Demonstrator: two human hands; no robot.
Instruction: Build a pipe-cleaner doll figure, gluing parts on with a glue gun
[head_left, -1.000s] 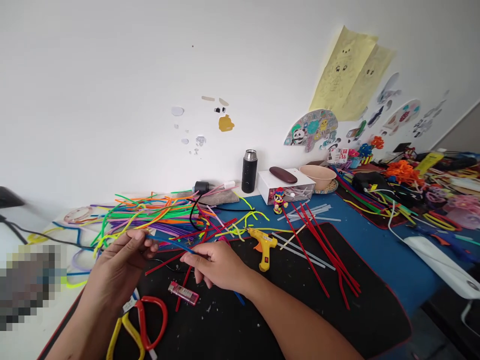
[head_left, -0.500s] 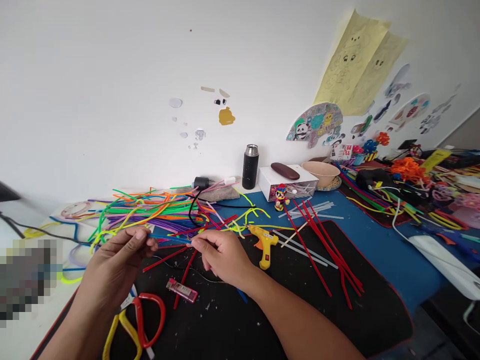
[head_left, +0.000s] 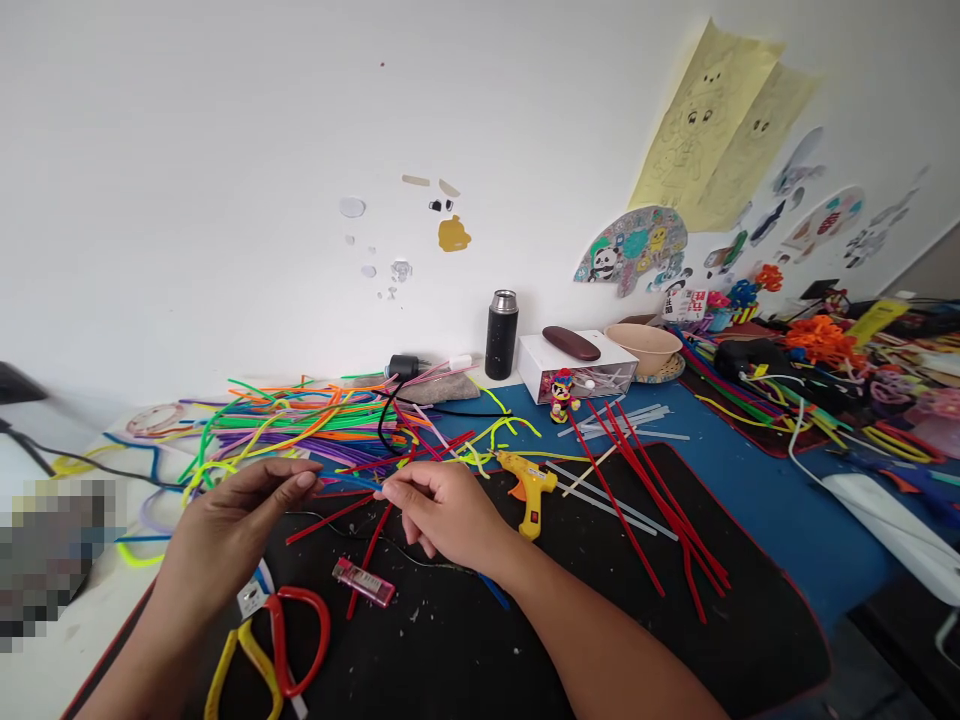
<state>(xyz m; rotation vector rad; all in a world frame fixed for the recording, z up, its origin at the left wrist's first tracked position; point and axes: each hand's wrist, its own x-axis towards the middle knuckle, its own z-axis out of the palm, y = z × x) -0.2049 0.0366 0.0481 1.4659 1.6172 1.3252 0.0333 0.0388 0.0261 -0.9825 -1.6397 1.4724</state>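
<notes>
A blue pipe cleaner point(head_left: 351, 482) stretches between my two hands above the black mat. My left hand point(head_left: 232, 515) pinches it at its left end, thumb and fingertips close together. At the other side my right hand point(head_left: 450, 512) grips it between thumb and index finger, the other fingers curled. Beyond my right wrist, a blue length point(head_left: 493, 592) shows low over the mat. Below the hands lie a pink lighter point(head_left: 364, 582) and scissors point(head_left: 302, 640) with one red and one yellow handle. The scissors' blades are partly hidden by my left wrist.
Behind my hands lies a pile of coloured pipe cleaners point(head_left: 300, 430). A yellow glue gun point(head_left: 531, 492) and red pipe cleaners point(head_left: 667, 500) lie to the right. Farther back stand a black flask point(head_left: 501, 338), a white drawer box point(head_left: 536, 372), a small figure point(head_left: 562, 397) and a beige bowl point(head_left: 645, 346).
My left hand's fingers have straightened and shifted slightly right along the blue pipe cleaner. My right hand stays nearly in place. The blue length beyond my right wrist shows more.
</notes>
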